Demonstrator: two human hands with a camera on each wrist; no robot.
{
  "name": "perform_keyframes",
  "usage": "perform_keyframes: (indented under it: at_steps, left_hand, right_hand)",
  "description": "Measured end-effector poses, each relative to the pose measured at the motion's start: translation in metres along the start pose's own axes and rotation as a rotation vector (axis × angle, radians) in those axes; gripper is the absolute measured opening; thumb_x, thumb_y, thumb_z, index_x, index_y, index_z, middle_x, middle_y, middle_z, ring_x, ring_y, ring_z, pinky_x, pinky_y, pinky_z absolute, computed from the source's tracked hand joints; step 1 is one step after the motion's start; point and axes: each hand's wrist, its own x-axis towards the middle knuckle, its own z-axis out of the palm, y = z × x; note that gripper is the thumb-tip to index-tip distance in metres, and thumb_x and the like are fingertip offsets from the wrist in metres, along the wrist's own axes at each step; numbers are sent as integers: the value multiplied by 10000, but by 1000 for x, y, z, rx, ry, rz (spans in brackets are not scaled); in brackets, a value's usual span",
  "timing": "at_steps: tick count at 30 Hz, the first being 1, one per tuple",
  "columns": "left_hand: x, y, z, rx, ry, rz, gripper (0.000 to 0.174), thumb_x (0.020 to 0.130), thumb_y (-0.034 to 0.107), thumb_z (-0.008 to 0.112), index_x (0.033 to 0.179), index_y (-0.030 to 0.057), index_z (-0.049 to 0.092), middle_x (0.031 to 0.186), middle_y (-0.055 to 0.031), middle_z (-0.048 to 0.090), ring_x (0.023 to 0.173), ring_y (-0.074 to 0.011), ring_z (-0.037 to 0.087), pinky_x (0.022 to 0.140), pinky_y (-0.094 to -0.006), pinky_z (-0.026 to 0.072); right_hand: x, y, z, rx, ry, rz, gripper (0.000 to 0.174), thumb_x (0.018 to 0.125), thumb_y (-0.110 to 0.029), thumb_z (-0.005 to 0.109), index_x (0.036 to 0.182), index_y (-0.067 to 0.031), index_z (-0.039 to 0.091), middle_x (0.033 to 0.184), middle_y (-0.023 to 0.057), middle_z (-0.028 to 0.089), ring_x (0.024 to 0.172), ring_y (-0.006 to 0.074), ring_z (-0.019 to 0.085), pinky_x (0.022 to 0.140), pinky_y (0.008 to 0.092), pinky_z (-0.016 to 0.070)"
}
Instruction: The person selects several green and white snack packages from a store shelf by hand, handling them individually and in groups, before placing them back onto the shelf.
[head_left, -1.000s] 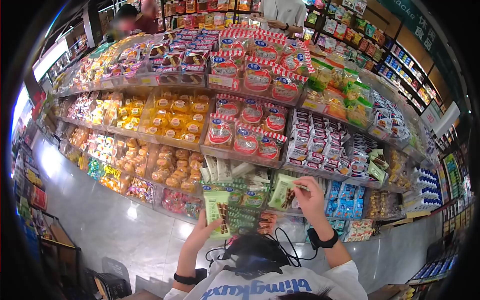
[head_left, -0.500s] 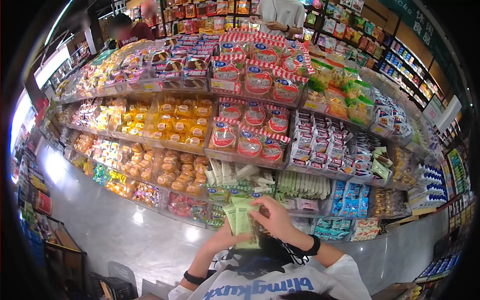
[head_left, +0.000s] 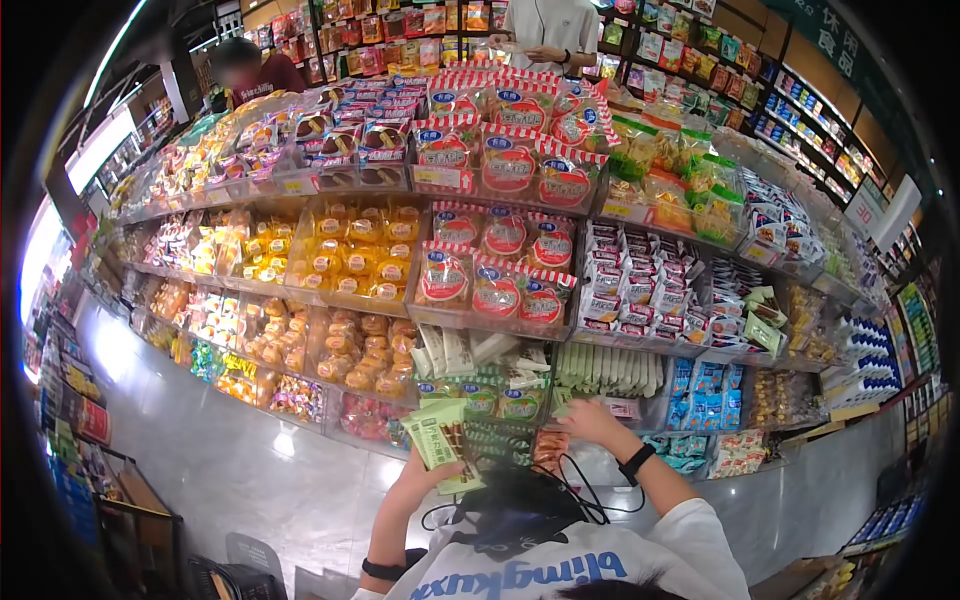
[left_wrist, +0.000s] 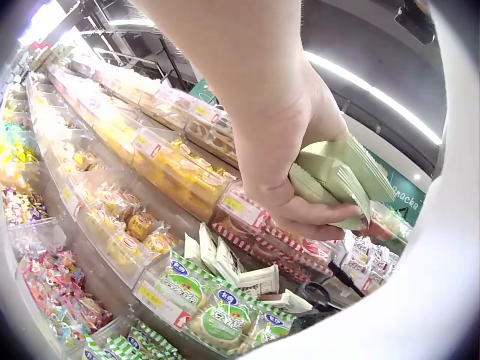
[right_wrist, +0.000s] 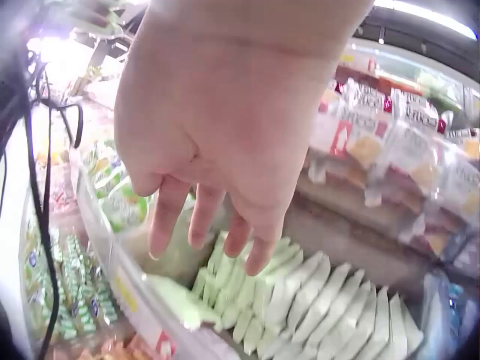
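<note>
My left hand (head_left: 408, 485) grips light green snack packets (head_left: 430, 432) with brown stick-shaped rolls pictured on the front. In the left wrist view, the thumb and fingers wrap round several packets (left_wrist: 341, 169) stacked together. My right hand (head_left: 597, 422) hangs over the front of a clear bin, its fingers (right_wrist: 206, 214) pointing down and fairly straight, with nothing held between them. Below those fingertips, a row of pale green packets (right_wrist: 307, 300) stands on edge. One more packet (right_wrist: 180, 301) lies flatter at the bin's front wall.
Left of that bin sit green-labelled round snack bags (head_left: 520, 403), with white packets (head_left: 445, 350) above them. Blue packets (head_left: 705, 395) fill a bin to the right. Red-striped bags (head_left: 500, 285) overhang on the shelf above. Two people stand beyond the display; dark cables hang by my chest.
My right hand brought a packet to the left hand's stack, left it there and moved back right to the bin. The left hand came in to meet it, then moved back slightly left.
</note>
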Motion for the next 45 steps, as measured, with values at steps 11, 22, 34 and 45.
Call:
perform_keyframes:
  at_steps: [11, 22, 34, 45]
  left_hand:
    - [-5, 15, -17, -63, 182, -22, 691, 778, 89, 668, 1332, 31, 260, 1166, -90, 499, 1031, -173, 535, 803, -291, 496]
    - [4, 7, -7, 0, 62, 3, 674, 781, 94, 676, 1325, 22, 285, 1180, -81, 494, 1050, -162, 511, 864, -296, 454]
    - [29, 16, 32, 175, -138, -58, 683, 850, 183, 640, 1364, 8, 224, 1254, -97, 455, 1119, -175, 480, 932, -315, 415]
    - [33, 10, 74, 171, -517, -170, 589, 946, 311, 458, 1406, 46, 204, 1322, -86, 402, 1192, -177, 432, 983, -296, 378]
  right_hand:
    - [0, 16, 38, 90, 42, 119, 616, 904, -516, 393, 1139, 23, 576, 1399, 200, 343, 1134, 457, 456, 959, 481, 374]
    - [0, 11, 0, 155, 256, 101, 419, 885, -327, 518, 1054, 53, 567, 1165, 173, 543, 1008, 374, 538, 914, 407, 424]
    - [-86, -86, -185, 800, 907, -17, 124, 793, 26, 619, 893, -24, 672, 894, 75, 618, 757, 144, 600, 640, 251, 472]
    - [-94, -123, -164, 908, 494, -111, 99, 815, -54, 618, 901, -40, 666, 858, 77, 621, 763, 205, 600, 654, 288, 469]
